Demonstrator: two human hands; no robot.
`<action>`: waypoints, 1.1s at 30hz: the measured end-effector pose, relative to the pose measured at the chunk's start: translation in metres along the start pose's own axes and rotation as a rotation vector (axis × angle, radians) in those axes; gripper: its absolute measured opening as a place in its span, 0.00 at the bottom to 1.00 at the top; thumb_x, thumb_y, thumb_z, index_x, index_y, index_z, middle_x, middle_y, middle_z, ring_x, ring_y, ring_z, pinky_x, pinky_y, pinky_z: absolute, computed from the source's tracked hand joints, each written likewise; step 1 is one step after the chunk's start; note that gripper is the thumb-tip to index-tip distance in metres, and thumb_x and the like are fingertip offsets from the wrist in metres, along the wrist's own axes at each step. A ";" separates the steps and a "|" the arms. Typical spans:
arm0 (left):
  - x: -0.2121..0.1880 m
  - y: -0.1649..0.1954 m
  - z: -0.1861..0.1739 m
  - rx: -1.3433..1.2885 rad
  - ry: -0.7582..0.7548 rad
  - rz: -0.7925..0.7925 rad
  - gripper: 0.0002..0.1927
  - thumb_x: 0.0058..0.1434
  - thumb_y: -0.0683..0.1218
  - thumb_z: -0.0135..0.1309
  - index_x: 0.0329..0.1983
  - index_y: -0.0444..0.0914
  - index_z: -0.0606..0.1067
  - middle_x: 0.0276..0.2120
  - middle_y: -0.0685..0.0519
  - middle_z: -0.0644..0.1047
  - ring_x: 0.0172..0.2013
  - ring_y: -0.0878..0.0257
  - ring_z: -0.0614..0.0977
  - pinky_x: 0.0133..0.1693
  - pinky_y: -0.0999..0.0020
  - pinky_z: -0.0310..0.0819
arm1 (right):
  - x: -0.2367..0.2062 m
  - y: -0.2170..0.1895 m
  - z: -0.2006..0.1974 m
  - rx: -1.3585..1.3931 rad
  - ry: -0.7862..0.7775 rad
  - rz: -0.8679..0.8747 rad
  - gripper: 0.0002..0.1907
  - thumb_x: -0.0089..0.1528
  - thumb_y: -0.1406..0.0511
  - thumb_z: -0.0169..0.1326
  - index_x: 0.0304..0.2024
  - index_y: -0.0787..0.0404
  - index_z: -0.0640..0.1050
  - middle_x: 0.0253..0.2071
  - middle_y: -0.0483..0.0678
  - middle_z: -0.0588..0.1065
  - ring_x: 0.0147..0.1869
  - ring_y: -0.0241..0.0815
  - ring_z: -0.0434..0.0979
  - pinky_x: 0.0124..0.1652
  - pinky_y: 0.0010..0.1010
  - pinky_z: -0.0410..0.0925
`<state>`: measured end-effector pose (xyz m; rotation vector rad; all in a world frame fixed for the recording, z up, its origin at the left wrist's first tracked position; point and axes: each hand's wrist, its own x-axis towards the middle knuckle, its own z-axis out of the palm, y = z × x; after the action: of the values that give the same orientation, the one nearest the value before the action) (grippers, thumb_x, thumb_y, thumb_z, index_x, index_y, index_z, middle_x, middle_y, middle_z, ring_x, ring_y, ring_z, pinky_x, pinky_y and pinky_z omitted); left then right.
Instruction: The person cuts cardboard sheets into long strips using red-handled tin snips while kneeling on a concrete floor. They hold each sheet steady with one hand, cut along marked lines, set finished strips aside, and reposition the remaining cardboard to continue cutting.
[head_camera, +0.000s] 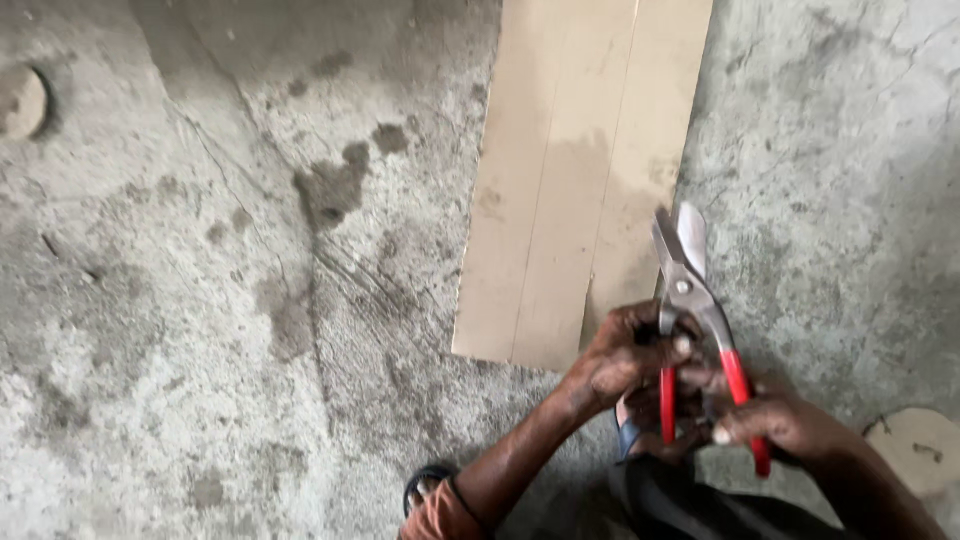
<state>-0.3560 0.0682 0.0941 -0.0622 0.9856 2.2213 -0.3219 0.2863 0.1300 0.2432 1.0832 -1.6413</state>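
- The tin snips (690, 300) are held over the right-hand edge of the tan sheet (580, 180), blades parted and pointing away from the person; that line-up suits a cut running along the sheet's length.
- The right hand (780, 420) wraps the outer red handle (745, 400), fingers pressed together around it, which gives it the squeezing grip.
- The left hand (625, 360) sits higher, close to the pivot, fingers curled over the near corner of the sheet and the top of the inner red handle (667, 405); it looks placed to steady both tool and sheet (whether it pinches the sheet itself or only rests on it, I cannot tell).
- The sheet lies flat on the rough concrete floor (200, 300), its near end just in front of the hands, so it is borne along its whole length while being worked.
- Faint straight lines run lengthwise down the sheet, perhaps folds or marks; they are too pale to be sure.
- Its far end is cut off by the top edge of the view.
- The lower blade's contact with the sheet is hidden behind the upper blade and the left hand.
- A pale round disc (915, 450) at lower right is partly cut off, another round thing (20, 100) at upper left likewise.
- The dark shapes below the hands (clothing, a sandal perhaps) are blurred.
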 end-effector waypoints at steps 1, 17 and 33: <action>-0.001 -0.002 -0.002 -0.002 0.026 -0.022 0.09 0.69 0.39 0.57 0.50 0.30 0.75 0.37 0.50 0.79 0.35 0.64 0.80 0.36 0.68 0.77 | -0.001 -0.001 -0.003 0.002 0.023 -0.054 0.41 0.49 0.69 0.56 0.66 0.71 0.65 0.61 0.65 0.75 0.59 0.59 0.81 0.54 0.50 0.74; 0.015 -0.024 0.009 -0.519 0.198 0.232 0.12 0.67 0.39 0.61 0.53 0.32 0.77 0.39 0.53 0.80 0.37 0.68 0.78 0.42 0.70 0.74 | -0.005 -0.062 0.000 -0.885 0.663 -0.171 0.12 0.54 0.76 0.60 0.41 0.69 0.82 0.29 0.54 0.78 0.24 0.41 0.78 0.24 0.28 0.69; 0.009 0.013 0.003 -0.168 0.250 0.252 0.17 0.63 0.46 0.65 0.49 0.32 0.74 0.36 0.51 0.81 0.33 0.64 0.85 0.36 0.70 0.79 | -0.025 -0.071 -0.013 -0.767 0.310 -0.484 0.09 0.57 0.79 0.53 0.38 0.64 0.76 0.42 0.53 0.75 0.44 0.38 0.79 0.41 0.28 0.73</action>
<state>-0.3699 0.0695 0.1016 -0.3145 0.9796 2.5719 -0.3775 0.3112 0.1757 -0.3045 2.0415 -1.4860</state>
